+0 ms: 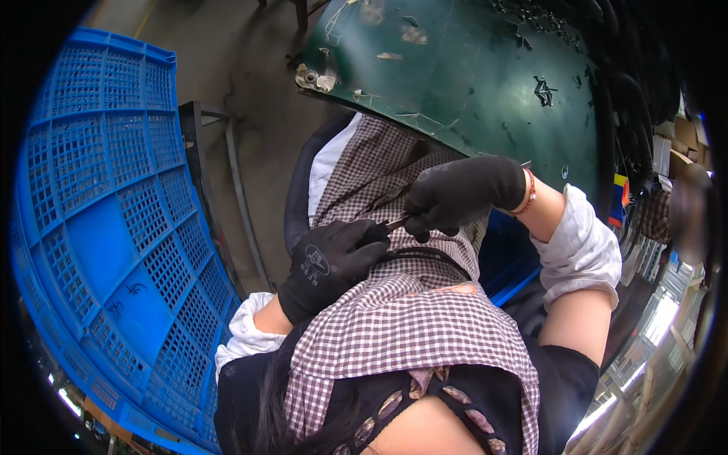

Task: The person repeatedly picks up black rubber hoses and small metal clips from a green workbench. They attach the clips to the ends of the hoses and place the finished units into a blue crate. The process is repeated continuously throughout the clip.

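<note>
Both of my hands wear black gloves and meet above my lap, over a checked apron [409, 326]. My left hand [330, 265] is closed, its fingertips pinched around something dark and too small to name. Close to it, my right hand [459, 196] is also closed, with the fingers curled down. A thin brownish, metallic-looking piece [396, 224] bridges the gap between the two sets of fingertips; its ends are hidden in the gloves. Just below the hands, a narrow black band [436, 254] curves across the apron. Whether the left fingers hold it, I cannot tell.
A green tabletop [455, 68] lies ahead, with a cluster of small black parts [544, 91] and scraps along its edge. At my left stands a large blue plastic crate [98, 227] beside a metal frame [235, 182]. Another blue container [504, 254] is partly hidden under my right arm.
</note>
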A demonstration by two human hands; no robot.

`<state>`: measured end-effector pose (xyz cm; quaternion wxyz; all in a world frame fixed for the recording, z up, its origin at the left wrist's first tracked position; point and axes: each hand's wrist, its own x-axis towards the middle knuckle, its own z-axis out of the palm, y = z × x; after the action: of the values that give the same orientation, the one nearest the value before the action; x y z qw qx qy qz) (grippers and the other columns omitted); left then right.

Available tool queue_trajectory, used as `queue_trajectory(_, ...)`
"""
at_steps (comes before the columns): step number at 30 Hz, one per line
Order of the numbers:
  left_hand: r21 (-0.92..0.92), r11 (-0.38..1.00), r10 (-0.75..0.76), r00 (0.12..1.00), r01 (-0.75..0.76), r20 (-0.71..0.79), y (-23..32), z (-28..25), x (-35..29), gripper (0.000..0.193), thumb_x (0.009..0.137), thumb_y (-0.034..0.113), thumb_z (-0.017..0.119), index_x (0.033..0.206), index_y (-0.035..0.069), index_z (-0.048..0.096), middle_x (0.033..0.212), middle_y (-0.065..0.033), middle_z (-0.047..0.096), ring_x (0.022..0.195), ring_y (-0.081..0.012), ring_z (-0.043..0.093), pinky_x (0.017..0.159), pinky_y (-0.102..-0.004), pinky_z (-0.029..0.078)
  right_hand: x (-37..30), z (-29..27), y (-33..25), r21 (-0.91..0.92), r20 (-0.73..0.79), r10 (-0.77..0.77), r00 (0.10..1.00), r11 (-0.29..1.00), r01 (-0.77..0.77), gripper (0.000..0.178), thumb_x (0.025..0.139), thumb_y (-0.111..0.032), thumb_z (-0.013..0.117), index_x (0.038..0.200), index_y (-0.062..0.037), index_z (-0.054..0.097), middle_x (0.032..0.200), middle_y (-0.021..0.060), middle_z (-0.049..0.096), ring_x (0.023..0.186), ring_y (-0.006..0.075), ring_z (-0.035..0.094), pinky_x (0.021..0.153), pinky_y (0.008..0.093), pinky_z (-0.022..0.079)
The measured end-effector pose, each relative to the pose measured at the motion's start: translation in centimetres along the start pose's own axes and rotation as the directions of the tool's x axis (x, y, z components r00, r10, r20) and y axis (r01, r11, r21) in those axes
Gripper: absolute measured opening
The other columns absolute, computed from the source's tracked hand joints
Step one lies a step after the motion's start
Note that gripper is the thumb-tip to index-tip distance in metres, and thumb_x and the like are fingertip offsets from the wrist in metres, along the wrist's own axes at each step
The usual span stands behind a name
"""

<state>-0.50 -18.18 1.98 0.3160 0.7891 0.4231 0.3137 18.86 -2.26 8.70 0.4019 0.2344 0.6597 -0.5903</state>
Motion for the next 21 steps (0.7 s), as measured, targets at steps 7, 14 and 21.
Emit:
queue_trajectory(7, -0.064, 0.997, 0.042, 0.999, -0.041, 0.006, 0.0, -0.2, 0.6, 0.021, 0.075, 0.012, 0.07, 0.096, 0.012, 0.072, 0.1, -0.0103, 0.069, 0.079, -0.0243, 0.069, 0.064, -0.0351, 0.055, -0.3, 2.6, 0.4, -0.539, -0.28, -0.413, 0.867, 0.815, 0.214, 0.011, 0.081, -0.015, 0.063, 0.086, -0.0058, 0.068, 0.072, 0.0117, 0.064, 0.068, 0.0305, 0.064, 0.063, 0.0391, 0.052)
queue_trajectory(14, -0.108, 0.994, -0.001, 1.0, -0.001, -0.014, -0.5, 0.2, 0.5, 0.02, 0.077, 0.011, 0.069, 0.097, 0.01, 0.071, 0.098, -0.01, 0.07, 0.079, -0.0254, 0.07, 0.064, -0.035, 0.055, 0.2, 4.6, -0.7, -0.605, -0.447, -0.363, 0.818, 0.796, 0.023, 0.009, 0.074, -0.014, 0.069, 0.08, -0.0082, 0.067, 0.071, 0.0087, 0.065, 0.065, 0.029, 0.064, 0.06, 0.0366, 0.052)
queue_trajectory(21, -0.06, 0.982, -0.19, 0.959, 0.181, -0.213, -1.3, -3.8, -1.1, 0.025, 0.078, -0.003, 0.065, 0.098, 0.009, 0.072, 0.1, -0.0174, 0.069, 0.087, -0.0327, 0.069, 0.074, -0.0364, 0.056, -5.9, 0.2, 0.0, -0.302, -0.662, -0.16, 0.732, 0.951, -0.065, 0.015, 0.083, -0.014, 0.068, 0.095, -0.007, 0.071, 0.086, 0.0114, 0.068, 0.077, 0.0242, 0.067, 0.072, 0.034, 0.053)
